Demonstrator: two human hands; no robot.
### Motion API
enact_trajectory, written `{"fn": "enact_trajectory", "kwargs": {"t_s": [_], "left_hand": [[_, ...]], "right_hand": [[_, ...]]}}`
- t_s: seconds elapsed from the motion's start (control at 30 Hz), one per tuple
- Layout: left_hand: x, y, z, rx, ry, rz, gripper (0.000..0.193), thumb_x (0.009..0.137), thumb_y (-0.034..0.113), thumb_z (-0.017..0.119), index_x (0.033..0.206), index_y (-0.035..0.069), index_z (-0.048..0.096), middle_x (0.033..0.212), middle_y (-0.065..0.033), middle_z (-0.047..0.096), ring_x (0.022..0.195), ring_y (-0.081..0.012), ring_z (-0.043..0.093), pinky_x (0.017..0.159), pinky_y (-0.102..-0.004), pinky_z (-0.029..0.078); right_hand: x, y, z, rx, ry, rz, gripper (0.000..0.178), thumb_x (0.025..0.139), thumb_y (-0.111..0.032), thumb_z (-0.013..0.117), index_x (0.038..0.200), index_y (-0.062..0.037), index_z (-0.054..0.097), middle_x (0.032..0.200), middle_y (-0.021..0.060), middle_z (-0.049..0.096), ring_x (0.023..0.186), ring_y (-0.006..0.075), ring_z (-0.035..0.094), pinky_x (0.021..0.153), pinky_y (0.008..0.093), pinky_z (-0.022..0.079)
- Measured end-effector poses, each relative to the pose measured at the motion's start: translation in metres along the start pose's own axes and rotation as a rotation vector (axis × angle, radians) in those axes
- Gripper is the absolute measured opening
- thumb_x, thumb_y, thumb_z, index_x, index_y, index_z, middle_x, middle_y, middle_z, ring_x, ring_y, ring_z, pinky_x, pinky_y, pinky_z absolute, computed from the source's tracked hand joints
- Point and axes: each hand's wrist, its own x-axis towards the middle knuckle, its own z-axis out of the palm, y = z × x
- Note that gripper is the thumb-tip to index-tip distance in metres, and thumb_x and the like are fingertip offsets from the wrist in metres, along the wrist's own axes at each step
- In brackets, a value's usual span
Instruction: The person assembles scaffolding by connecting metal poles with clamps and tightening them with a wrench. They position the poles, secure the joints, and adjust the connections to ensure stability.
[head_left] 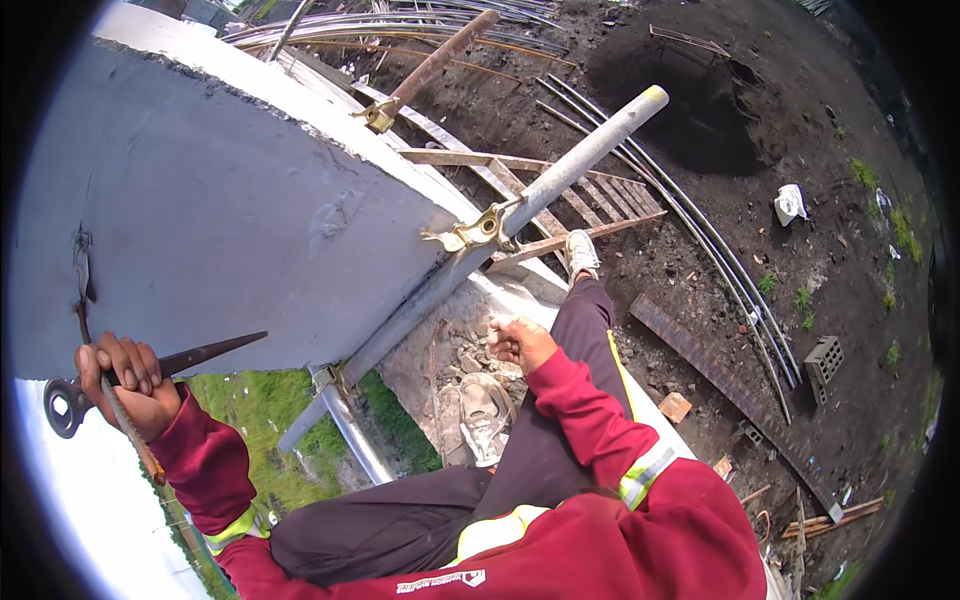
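Clamp [485, 228] already sits on the pole [590, 153] up past the right hand [520, 342], and the slab [230, 220] beyond the left hand [130, 378] looks mostly smooth, can't tell what's left tbh. Left's clenched round a black tool [210, 353] plus a thin rod [130, 427], right's loosely half-open, nothing visible in it

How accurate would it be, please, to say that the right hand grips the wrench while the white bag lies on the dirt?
Not quite: the left hand, not the right hand, grips the wrench, as the head view shows. The white bag does lie on the dirt.
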Motion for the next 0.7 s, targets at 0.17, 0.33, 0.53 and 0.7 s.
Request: {"fn": "enact_trajectory", "kwargs": {"t_s": [0.17, 0.33, 0.53, 0.7], "left_hand": [[-0.003, 0.001, 0.006, 0.019, 0.002, 0.001, 0.023, 0.090, 0.018, 0.041, 0.070, 0.008, 0.038, 0.049, 0.0002, 0.030, 0.033, -0.0061, 0.022, 0.031, -0.0193, 0.023], [-0.003, 0.002, 0.007, 0.024, 0.011, -0.010, 0.022, 0.090, 0.018, 0.042, 0.070, 0.008, 0.038, 0.048, 0.0001, 0.030, 0.033, -0.0062, 0.022, 0.031, -0.0196, 0.023], [-0.003, 0.002, 0.006, 0.031, -0.002, -0.012, 0.023, 0.089, 0.018, 0.043, 0.069, 0.008, 0.038, 0.048, 0.0003, 0.030, 0.033, -0.0063, 0.022, 0.031, -0.0198, 0.023], [-0.005, 0.002, 0.009, 0.057, 0.007, -0.002, 0.023, 0.089, 0.018, 0.043, 0.069, 0.009, 0.038, 0.048, 0.0004, 0.030, 0.034, -0.0062, 0.021, 0.032, -0.0195, 0.022]], "right_hand": [[0.001, -0.008, 0.000, -0.014, 0.014, -0.045, 0.031, 0.091, -0.029, 0.045, 0.106, -0.0033, 0.054, 0.087, 0.0056, 0.061, 0.075, 0.0131, 0.058, 0.066, 0.0234, 0.046], [-0.001, -0.006, 0.000, 0.002, 0.041, -0.041, 0.030, 0.090, -0.029, 0.045, 0.105, -0.0055, 0.055, 0.086, 0.0042, 0.061, 0.073, 0.0113, 0.057, 0.066, 0.0227, 0.045], [0.003, -0.004, 0.000, -0.022, 0.031, -0.036, 0.029, 0.090, -0.029, 0.046, 0.105, -0.0054, 0.055, 0.087, 0.0044, 0.062, 0.074, 0.0113, 0.057, 0.067, 0.0228, 0.045], [0.011, -0.011, 0.005, -0.147, 0.241, -0.196, 0.023, 0.089, -0.023, 0.049, 0.100, -0.0042, 0.057, 0.084, 0.0053, 0.063, 0.071, 0.0102, 0.057, 0.065, 0.0214, 0.044]]}}
